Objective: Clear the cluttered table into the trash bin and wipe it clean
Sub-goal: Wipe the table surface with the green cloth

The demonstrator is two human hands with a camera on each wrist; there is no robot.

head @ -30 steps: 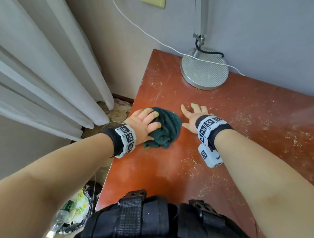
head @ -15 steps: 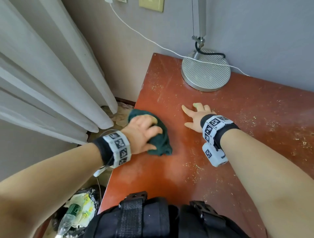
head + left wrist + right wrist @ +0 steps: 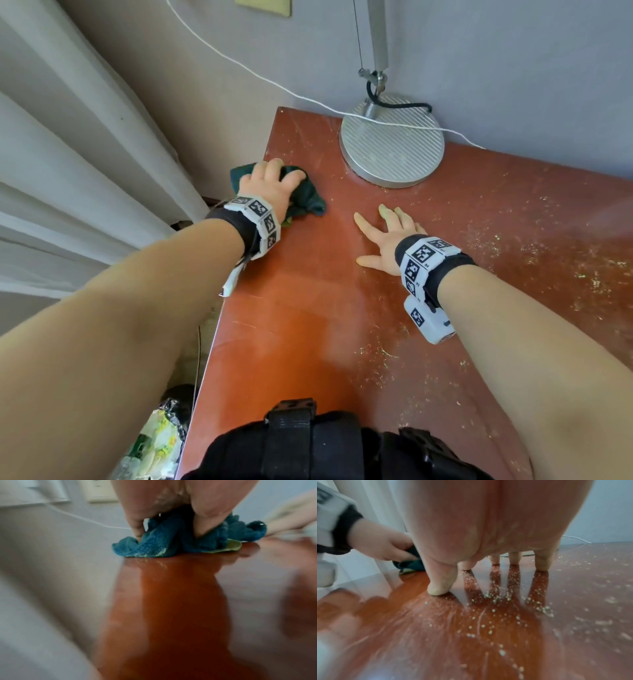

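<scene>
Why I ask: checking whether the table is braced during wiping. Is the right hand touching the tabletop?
Touching. The right wrist view shows the right hand with its fingertips planted on the tabletop, meeting their own reflections with no gap.

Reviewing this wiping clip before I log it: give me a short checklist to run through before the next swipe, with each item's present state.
1. Left hand grips the cloth: ok.
2. Cloth flat on the table: ok, though part hangs past the left edge.
3. Right hand braced flat, fingers spread: ok.
4. Crumbs gone from the right side: not ok.
5. Lamp base clear of the cloth: ok.
6. Trash bin under the edge: cannot tell.
</scene>
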